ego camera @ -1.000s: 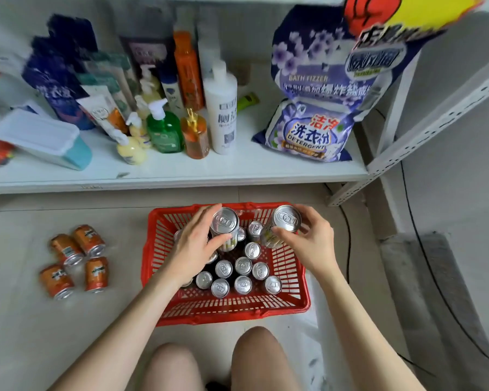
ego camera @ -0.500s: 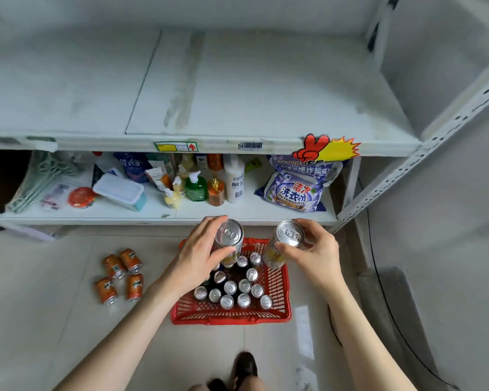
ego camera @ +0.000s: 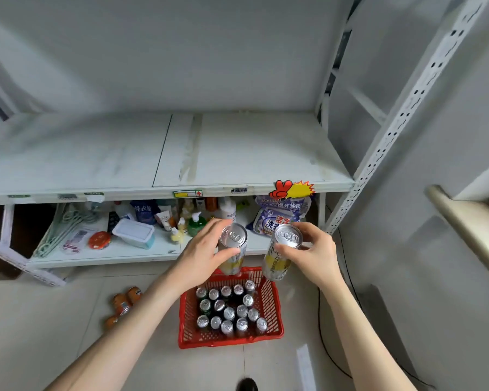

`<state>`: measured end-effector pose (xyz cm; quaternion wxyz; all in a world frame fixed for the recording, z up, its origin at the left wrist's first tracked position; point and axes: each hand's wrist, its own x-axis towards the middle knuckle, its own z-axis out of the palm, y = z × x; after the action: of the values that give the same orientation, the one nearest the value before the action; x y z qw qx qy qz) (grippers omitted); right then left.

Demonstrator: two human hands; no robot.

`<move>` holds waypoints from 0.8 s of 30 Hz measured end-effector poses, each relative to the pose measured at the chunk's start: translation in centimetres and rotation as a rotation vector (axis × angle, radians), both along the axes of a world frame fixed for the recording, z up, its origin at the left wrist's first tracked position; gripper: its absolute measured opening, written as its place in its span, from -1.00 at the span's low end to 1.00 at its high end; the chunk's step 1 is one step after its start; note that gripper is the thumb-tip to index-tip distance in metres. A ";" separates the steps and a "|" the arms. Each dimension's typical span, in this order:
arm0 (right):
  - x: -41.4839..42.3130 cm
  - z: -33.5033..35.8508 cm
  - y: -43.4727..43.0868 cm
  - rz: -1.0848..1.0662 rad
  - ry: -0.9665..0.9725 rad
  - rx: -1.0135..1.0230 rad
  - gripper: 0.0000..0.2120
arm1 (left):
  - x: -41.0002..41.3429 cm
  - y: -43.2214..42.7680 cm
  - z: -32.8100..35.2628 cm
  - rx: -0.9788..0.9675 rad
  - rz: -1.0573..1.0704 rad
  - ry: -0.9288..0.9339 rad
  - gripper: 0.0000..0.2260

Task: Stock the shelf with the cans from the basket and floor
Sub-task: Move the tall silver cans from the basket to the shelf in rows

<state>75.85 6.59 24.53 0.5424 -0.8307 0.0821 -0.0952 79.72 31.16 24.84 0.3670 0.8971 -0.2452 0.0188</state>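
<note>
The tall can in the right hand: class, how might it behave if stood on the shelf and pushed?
The tall can looks slim, so a high push would probably tip it. Lying down, its round body would likely roll. Its smooth metal may feel slippery.

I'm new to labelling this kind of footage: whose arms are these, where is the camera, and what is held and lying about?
No machine here: these are a person's bare arms, filmed by one wide-angle camera worn on the head, looking down. The left hand grips a tall silver can with a yellow label; the right hand grips a second matching can. On the floor, a red plastic basket holds more silver-topped cans, and small orange cans lie to its left. The white upper shelf lies ahead; the lower shelf carries bottles and a purple detergent bag.
</note>
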 end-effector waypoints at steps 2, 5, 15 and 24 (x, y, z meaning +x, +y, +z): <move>-0.6 1.0 -0.4 0.000 -0.015 -0.005 -0.58 | -0.4 -0.4 1.1 -0.002 -0.023 -0.012 -0.49; -1.1 2.0 -1.3 -0.011 -0.039 -0.005 -0.57 | -0.4 -1.2 2.4 0.023 -0.052 0.001 -0.46; 3.2 4.5 -7.0 -0.044 -0.092 -0.028 -0.61 | 4.0 -7.4 5.0 0.028 -0.047 -0.031 -0.48; 12.5 4.7 -11.8 0.037 -0.096 -0.011 -0.59 | 12.0 -13.3 4.5 0.002 0.052 0.013 -0.48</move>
<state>88.38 -5.21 29.25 0.5427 -0.8295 0.0402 -0.1254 91.71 17.84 29.38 0.3670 0.9037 -0.2194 0.0225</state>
